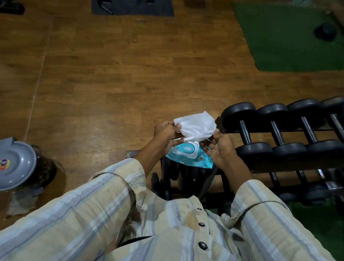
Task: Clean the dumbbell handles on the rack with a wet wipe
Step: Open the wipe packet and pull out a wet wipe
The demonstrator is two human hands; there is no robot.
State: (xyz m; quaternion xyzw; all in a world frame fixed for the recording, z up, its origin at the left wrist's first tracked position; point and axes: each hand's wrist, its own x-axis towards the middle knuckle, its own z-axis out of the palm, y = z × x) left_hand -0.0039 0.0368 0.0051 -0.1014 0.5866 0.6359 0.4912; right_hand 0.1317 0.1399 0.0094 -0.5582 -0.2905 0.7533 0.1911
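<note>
Head view looks down on both hands held in front of the striped shirt — the left hand (166, 130) and right hand (219, 144) each pinch an edge of a white wet wipe (195, 125), spread between them. Just below lies the blue wipes pack (187, 153), its flap lid closed. Dumbbells (280, 135) sit on the rack (312, 165) to the right — near the hands, untouched.

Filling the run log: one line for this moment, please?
phase: wipe prep | both hands hold wet wipe | left hand | right hand | dumbbell handles untouched
</note>
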